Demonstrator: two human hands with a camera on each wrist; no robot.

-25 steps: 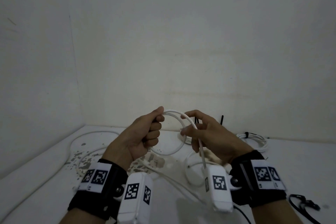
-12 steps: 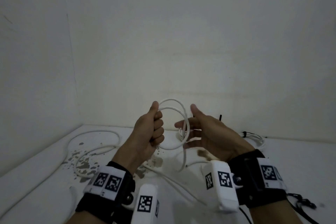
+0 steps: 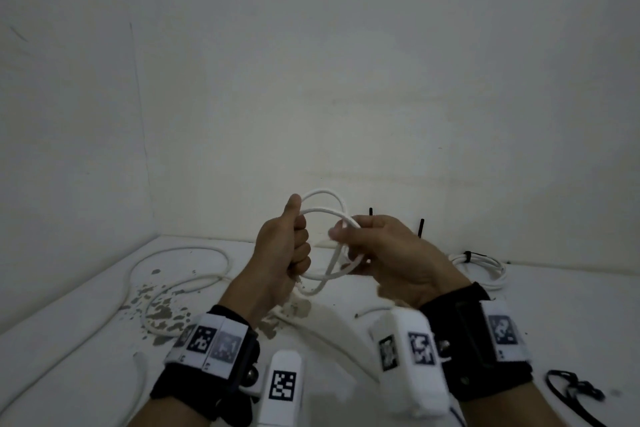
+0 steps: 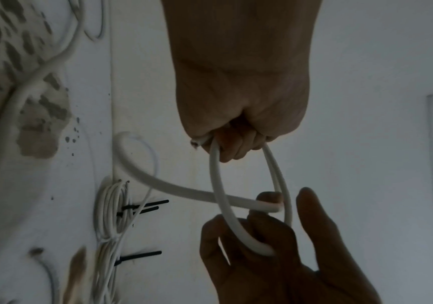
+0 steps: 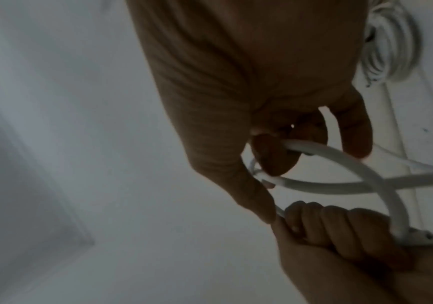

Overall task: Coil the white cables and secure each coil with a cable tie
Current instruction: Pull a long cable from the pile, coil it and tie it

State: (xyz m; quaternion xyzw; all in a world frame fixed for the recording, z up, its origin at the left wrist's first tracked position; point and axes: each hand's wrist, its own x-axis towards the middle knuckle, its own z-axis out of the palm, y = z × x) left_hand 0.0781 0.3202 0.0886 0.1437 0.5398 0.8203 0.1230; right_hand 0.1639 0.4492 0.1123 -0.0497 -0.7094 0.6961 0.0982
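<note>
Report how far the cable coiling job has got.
Done: a tied coil lies by the wall, a black tie round it; the left wrist view shows more tied bundles. In hand: the left hand grips the loops of a white cable while the right hand feeds another turn. Left: the cable's loose length on the table, then a tie.

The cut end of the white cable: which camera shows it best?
The left wrist view: the cut end pokes out of the left hand, sharp against the wall. The right wrist view shows it blurred at the frame's edge; the head view shows only a small stub.
</note>
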